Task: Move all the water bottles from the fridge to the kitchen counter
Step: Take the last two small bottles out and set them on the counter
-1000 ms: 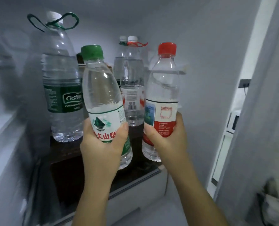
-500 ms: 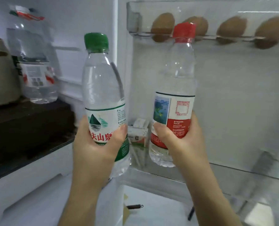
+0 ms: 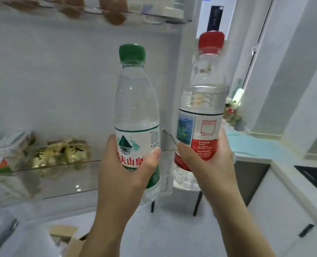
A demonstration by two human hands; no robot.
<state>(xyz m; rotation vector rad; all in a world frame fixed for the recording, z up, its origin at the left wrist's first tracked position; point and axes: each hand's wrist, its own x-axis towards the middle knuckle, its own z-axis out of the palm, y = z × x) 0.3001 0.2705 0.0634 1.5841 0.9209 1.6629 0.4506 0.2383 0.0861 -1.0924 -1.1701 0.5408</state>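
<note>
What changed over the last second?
Both bottles swung right, away from the big bottles, past the door shelf, toward the counter now in view. Nothing taken or released. Left hand still grips the green-cap bottle, right hand the red-cap bottle, both upright.

The left forearm [image 3: 105,229] and right forearm [image 3: 237,219] reached up from the bottom of the view, bare and apart. The left hand [image 3: 128,175] was wrapped round the lower part of the upright green-capped bottle [image 3: 135,101], thumb across its label. The right hand [image 3: 207,164], slightly higher, gripped the red-capped bottle [image 3: 206,93] low down, thumb toward the other hand.
</note>
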